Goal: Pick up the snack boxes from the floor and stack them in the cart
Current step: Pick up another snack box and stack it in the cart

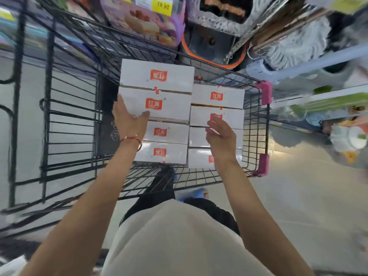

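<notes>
White boxes (157,76) stacked in cart (256,124) — left hand (129,118) flat on one, right hand (221,136) loose, empty; squaring step, next likely a floor (298,196) pickup.

The black wire cart (256,136) stood on the pale floor (298,206). White snack boxes (173,108) with red logos lay inside it in two rows side by side.

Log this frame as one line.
stage: stacking | left hand: open, on left stack | right hand: open, empty, over right stack | cart: holds both stacks
</notes>
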A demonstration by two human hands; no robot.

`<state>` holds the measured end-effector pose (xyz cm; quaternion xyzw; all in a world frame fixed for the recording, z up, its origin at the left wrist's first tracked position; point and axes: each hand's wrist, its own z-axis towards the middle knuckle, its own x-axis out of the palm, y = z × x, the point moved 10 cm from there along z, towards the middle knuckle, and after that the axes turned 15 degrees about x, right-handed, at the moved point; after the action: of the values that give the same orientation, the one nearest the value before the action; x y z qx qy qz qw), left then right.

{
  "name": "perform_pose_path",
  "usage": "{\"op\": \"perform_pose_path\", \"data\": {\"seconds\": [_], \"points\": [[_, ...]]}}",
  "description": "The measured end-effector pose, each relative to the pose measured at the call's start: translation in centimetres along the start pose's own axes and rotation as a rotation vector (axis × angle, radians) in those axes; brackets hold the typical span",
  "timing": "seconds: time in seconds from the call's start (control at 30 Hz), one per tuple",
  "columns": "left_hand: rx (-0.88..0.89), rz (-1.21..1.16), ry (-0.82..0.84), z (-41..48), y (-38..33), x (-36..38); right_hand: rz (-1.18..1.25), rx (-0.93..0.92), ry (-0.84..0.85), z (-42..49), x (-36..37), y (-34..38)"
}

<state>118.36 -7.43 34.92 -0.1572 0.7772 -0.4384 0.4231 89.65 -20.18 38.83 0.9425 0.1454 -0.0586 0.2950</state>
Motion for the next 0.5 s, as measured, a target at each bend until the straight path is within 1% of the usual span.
{"op": "perform_pose_path", "data": {"seconds": [0.1, 0.2, 0.3, 0.5], "points": [[0.010, -0.013, 0.076, -3.6, -1.9, 1.1, 0.079, -0.029, 0.024, -2.0, -3.4, -1.0], [0.084, 0.005, 0.181, -7.5, -4.8, 3.1, 0.198, -0.057, 0.030, -3.9, -7.7, -2.1], [0.147, -0.021, 0.315, -11.4, -7.8, 6.2, 0.317, -0.085, 0.008, -5.6, -12.6, -3.8], [0.293, -0.083, 0.532, -21.4, -14.2, 14.3, 0.521, -0.171, -0.066, -8.9, -23.3, -8.7]]}}
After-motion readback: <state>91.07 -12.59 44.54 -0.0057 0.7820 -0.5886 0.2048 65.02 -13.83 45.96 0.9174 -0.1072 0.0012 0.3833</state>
